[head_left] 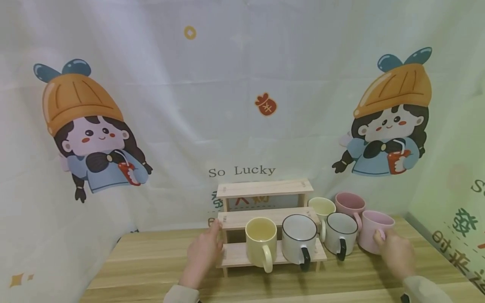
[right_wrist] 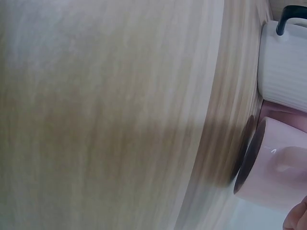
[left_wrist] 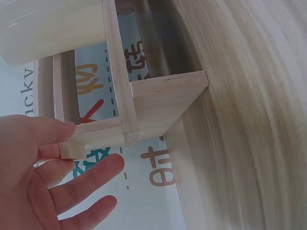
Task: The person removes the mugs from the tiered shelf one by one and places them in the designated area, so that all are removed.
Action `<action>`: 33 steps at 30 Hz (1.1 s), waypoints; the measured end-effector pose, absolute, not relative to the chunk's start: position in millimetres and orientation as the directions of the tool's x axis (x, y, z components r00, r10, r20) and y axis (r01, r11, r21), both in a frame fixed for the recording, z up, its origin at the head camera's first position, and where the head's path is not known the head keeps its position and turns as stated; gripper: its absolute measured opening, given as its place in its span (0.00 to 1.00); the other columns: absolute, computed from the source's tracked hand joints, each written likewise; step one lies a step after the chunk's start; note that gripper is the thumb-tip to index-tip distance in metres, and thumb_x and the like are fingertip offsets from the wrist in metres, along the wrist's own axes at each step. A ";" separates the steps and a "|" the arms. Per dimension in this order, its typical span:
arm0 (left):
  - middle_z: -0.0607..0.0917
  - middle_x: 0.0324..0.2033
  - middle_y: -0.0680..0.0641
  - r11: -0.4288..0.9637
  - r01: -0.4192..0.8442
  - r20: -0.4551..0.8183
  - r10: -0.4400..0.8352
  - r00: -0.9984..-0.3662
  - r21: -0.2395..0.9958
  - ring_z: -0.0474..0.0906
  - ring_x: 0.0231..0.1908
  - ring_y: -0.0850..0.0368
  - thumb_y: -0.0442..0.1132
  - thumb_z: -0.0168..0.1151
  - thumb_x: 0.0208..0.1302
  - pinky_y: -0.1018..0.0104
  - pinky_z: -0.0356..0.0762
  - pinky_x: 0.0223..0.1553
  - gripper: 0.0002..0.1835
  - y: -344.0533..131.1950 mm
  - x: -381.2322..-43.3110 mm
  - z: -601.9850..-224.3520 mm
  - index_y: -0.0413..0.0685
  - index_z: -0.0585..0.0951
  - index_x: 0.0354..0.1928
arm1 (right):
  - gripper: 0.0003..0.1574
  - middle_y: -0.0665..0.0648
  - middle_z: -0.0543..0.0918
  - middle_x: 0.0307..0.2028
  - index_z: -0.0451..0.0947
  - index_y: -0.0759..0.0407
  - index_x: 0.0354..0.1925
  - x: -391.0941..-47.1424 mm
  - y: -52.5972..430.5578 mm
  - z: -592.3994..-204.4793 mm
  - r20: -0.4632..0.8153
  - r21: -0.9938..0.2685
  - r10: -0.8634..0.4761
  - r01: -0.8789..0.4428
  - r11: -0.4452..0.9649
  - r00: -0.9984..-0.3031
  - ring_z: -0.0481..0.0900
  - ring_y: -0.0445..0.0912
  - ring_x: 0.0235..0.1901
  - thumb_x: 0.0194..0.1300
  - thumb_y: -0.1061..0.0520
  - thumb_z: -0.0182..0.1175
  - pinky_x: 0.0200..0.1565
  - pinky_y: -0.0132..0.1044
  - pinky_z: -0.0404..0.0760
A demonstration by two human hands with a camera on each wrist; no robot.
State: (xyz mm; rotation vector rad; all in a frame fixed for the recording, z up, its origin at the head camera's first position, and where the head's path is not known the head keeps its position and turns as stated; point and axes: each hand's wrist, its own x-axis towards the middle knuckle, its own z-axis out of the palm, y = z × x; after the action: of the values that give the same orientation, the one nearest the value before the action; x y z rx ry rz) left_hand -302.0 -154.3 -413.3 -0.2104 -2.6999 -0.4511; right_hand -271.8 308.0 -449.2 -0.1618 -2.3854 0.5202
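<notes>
I count two yellow mugs (head_left: 254, 251), two white mugs (head_left: 294, 245) and two pink mugs (head_left: 368, 236), six in total. The setup comprises one rack (head_left: 261, 218) with three shelves (head_left: 263, 189), and one table (head_left: 147, 261). Also present: one left hand (head_left: 203, 253), one right hand (head_left: 397, 254) and two printed figures (head_left: 81, 101).

Facing you hangs a pale, creased fabric backdrop (head_left: 163, 105) printed with orange-hatted cartoon figures (head_left: 104, 179), behind a light-brown wood-grain surface (head_left: 144, 261).

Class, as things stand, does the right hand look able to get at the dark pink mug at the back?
Probably not directly: the right hand holds the light pink mug, which, with the white mug beside it, partly blocks the dark pink mug.
</notes>
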 end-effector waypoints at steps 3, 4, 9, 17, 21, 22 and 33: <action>0.85 0.41 0.38 0.936 0.206 0.398 0.079 -0.914 0.286 0.70 0.15 0.53 0.39 0.66 0.57 0.65 0.64 0.12 0.27 -155.0 -302.8 -413.7 0.51 0.70 0.59 | 0.20 0.60 0.69 0.12 0.65 0.65 0.18 -271.9 306.8 -448.7 0.577 -0.422 0.256 -0.014 0.907 -0.775 0.67 0.56 0.13 0.65 0.58 0.50 0.17 0.52 0.67; 0.85 0.38 0.38 0.935 0.205 0.398 0.077 -0.914 0.288 0.69 0.15 0.53 0.39 0.66 0.57 0.65 0.64 0.12 0.27 -155.4 -303.3 -413.8 0.50 0.70 0.60 | 0.20 0.59 0.69 0.12 0.65 0.65 0.18 -272.1 306.2 -447.8 0.570 -0.420 0.252 -0.014 0.907 -0.782 0.67 0.55 0.14 0.65 0.57 0.49 0.17 0.52 0.67; 0.85 0.41 0.37 0.936 0.211 0.422 0.076 -0.903 0.281 0.71 0.16 0.52 0.38 0.66 0.57 0.64 0.64 0.12 0.28 -156.9 -305.1 -412.5 0.49 0.70 0.61 | 0.21 0.58 0.68 0.12 0.65 0.65 0.19 -274.3 303.1 -443.6 0.509 -0.414 0.222 -0.010 0.910 -0.831 0.66 0.53 0.14 0.68 0.57 0.44 0.16 0.50 0.67; 0.85 0.42 0.37 0.938 0.238 0.431 0.111 -0.896 0.252 0.70 0.15 0.53 0.38 0.67 0.57 0.65 0.64 0.12 0.27 -154.9 -301.4 -413.3 0.47 0.71 0.59 | 0.24 0.59 0.72 0.15 0.64 0.64 0.22 -269.2 304.9 -450.5 0.338 -0.428 0.217 0.056 0.902 -0.916 0.69 0.51 0.16 0.73 0.54 0.39 0.17 0.42 0.69; 0.84 0.46 0.38 0.935 0.245 0.443 0.112 -0.889 0.255 0.69 0.15 0.54 0.38 0.66 0.57 0.66 0.63 0.12 0.27 -153.8 -299.4 -414.5 0.47 0.71 0.59 | 0.24 0.58 0.72 0.15 0.65 0.65 0.22 -268.0 306.1 -454.0 0.339 -0.431 0.214 0.051 0.901 -0.916 0.69 0.50 0.16 0.73 0.54 0.39 0.16 0.41 0.68; 0.83 0.49 0.38 0.934 0.248 0.447 0.112 -0.887 0.257 0.69 0.15 0.54 0.38 0.66 0.57 0.66 0.63 0.12 0.27 -153.6 -299.1 -414.4 0.47 0.71 0.59 | 0.24 0.58 0.72 0.15 0.65 0.65 0.22 -268.2 305.9 -453.2 0.335 -0.432 0.215 0.053 0.900 -0.917 0.69 0.50 0.16 0.73 0.54 0.39 0.16 0.41 0.68; 0.82 0.50 0.38 0.937 0.228 0.407 0.105 -0.907 0.265 0.66 0.15 0.55 0.39 0.65 0.58 0.66 0.63 0.12 0.29 -155.3 -302.4 -415.3 0.47 0.70 0.62 | 0.31 0.77 0.78 0.26 0.75 0.76 0.28 -268.8 299.6 -429.3 0.174 -0.378 0.229 0.150 0.913 -0.958 0.77 0.70 0.25 0.71 0.53 0.36 0.25 0.58 0.74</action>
State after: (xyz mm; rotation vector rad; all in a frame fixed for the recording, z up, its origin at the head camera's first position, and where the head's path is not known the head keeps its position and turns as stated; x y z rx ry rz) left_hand -302.4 -155.3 -415.3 -0.2418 -2.6991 -0.4342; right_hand -268.8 299.6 -429.3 -0.2874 -2.8608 0.5404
